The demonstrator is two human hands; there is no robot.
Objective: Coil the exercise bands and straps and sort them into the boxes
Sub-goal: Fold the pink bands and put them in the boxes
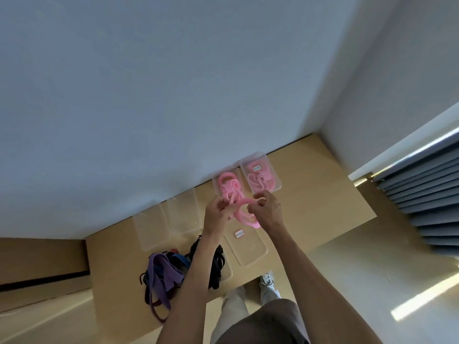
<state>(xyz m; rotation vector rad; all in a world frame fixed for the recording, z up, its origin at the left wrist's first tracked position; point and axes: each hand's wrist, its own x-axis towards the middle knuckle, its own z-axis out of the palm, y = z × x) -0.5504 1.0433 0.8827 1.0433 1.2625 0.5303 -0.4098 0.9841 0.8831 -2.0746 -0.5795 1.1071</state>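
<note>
Both hands, left hand (215, 211) and right hand (265, 207), apparently each with a pinching grip on the pink band (244, 214) above the table (310, 194).

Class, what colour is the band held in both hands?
Pink: the band shows best in the head view.

Two filled boxes (260, 178) sit side by side against the wall; straps (164, 274) lie nearer, left.

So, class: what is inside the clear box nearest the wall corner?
The corner box holds loosely coiled pink bands and a small label; its writing is unreadable, and anything under the bands is hidden.
</note>
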